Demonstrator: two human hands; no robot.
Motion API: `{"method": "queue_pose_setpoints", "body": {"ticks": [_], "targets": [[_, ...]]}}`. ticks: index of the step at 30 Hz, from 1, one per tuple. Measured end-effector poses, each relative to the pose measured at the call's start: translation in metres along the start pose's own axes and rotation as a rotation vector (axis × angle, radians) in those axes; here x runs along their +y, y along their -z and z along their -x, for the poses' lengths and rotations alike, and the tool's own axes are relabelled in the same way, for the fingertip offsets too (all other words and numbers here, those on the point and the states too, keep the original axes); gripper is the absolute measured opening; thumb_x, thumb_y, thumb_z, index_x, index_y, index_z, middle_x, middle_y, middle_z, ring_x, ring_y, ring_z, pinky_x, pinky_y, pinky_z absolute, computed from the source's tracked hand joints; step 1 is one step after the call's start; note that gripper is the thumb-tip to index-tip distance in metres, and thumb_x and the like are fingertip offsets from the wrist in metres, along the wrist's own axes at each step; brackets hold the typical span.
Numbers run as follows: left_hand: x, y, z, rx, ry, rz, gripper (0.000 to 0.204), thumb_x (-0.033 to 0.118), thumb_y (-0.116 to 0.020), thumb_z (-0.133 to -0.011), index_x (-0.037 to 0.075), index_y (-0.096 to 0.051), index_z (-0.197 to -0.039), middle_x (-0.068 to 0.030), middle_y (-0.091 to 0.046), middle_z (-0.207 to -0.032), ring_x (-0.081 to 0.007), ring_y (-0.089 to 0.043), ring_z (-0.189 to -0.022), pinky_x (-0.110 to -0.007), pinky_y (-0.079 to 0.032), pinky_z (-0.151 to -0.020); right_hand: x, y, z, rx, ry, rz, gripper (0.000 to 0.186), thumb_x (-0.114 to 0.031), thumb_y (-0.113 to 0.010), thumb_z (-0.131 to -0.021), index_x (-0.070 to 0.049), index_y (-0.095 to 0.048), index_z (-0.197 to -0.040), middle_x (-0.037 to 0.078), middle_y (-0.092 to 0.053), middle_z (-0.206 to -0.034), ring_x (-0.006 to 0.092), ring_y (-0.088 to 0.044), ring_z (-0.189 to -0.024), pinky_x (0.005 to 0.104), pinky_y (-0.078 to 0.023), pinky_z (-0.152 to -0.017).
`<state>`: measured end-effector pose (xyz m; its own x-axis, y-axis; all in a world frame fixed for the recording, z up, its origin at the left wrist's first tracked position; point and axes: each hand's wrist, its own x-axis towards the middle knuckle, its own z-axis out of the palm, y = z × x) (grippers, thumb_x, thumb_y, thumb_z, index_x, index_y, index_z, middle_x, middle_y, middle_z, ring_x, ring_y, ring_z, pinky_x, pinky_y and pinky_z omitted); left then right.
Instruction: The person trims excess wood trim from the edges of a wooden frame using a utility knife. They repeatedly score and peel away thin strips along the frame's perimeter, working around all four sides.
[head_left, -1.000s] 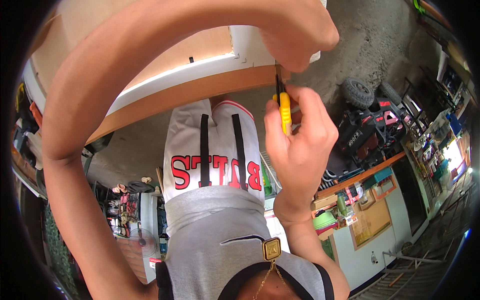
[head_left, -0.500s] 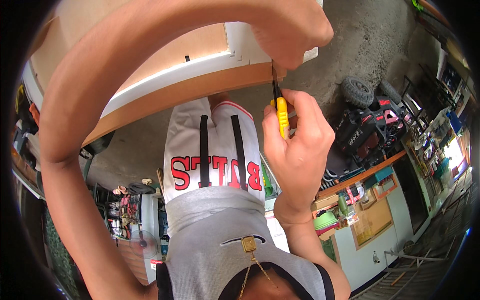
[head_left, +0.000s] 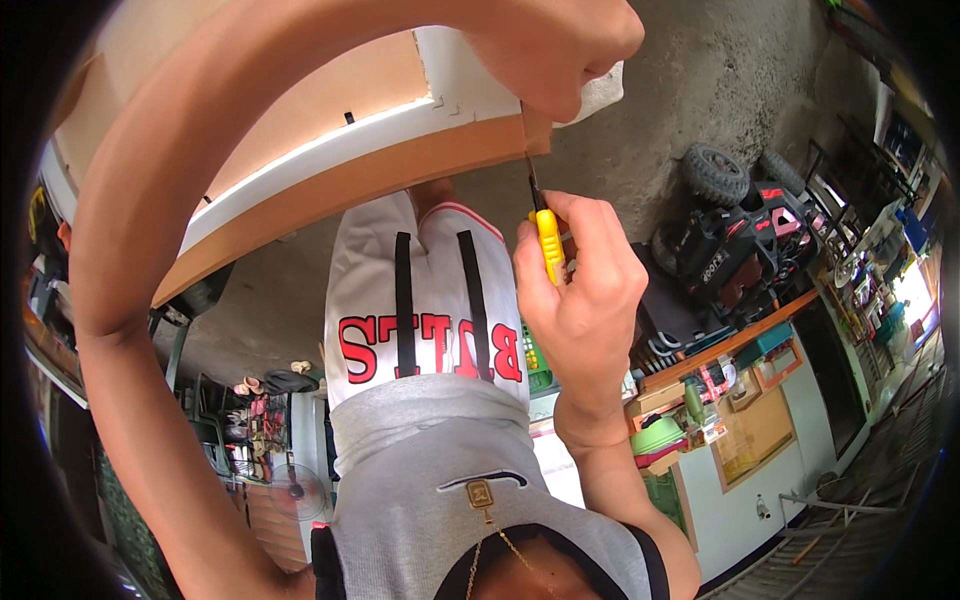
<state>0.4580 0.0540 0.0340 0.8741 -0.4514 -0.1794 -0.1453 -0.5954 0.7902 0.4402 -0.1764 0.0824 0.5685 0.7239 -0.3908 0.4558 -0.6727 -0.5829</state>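
Note:
My left hand (head_left: pixel 560 50) grips the corner of a flat brown board with a white face (head_left: pixel 330 180), which I hold up across the top of the view. My left arm arcs over from the lower left. My right hand (head_left: pixel 585 300) is closed round a yellow utility knife (head_left: pixel 548 245). Its thin dark blade points up and touches the board's cut end just below my left hand. Beneath the board are my grey top and white shorts (head_left: pixel 420 320) with black stripes and red lettering.
Below me is a grey concrete floor (head_left: pixel 700 90). A red and black small vehicle with knobbly tyres (head_left: pixel 740 240) stands at the right. Beside it runs a cluttered bench with boxes and containers (head_left: pixel 720 380). Shoes (head_left: pixel 270 385) and a fan (head_left: pixel 290 490) lie at the lower left.
My right hand and the knife have shifted slightly down and left against the board's end. My left hand keeps its grip on the corner.

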Motion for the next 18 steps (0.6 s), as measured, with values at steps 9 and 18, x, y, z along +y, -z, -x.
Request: {"method": "queue_pose_setpoints", "body": {"ticks": [9,18], "targets": [[0.009,0.022,-0.011,-0.196,0.143,0.135,0.024,0.019,-0.071,-0.067,-0.003,-0.065,-0.060,-0.0207,-0.056,-0.055,-0.0331,-0.055,-0.051,-0.042,-0.044,-0.053,0.014,0.000,0.019,0.061,-0.059,-0.090,0.026,0.001,-0.070,-0.080,0.002,-0.062,-0.105,0.017,-0.061,-0.090,0.0341,-0.065,-0.071,0.0389,-0.053,-0.061],[0.023,0.008,0.001,0.016,0.121,-0.046,0.023,0.016,-0.066,-0.071,-0.007,-0.067,-0.067,-0.0171,-0.063,-0.064,-0.0290,-0.060,-0.055,-0.039,-0.047,-0.053,0.043,-0.008,0.004,0.303,-0.184,-0.268,0.034,-0.007,-0.081,-0.078,0.001,-0.064,-0.106,0.010,-0.061,-0.084,0.0185,-0.059,-0.067,0.0296,-0.048,-0.058]]}}
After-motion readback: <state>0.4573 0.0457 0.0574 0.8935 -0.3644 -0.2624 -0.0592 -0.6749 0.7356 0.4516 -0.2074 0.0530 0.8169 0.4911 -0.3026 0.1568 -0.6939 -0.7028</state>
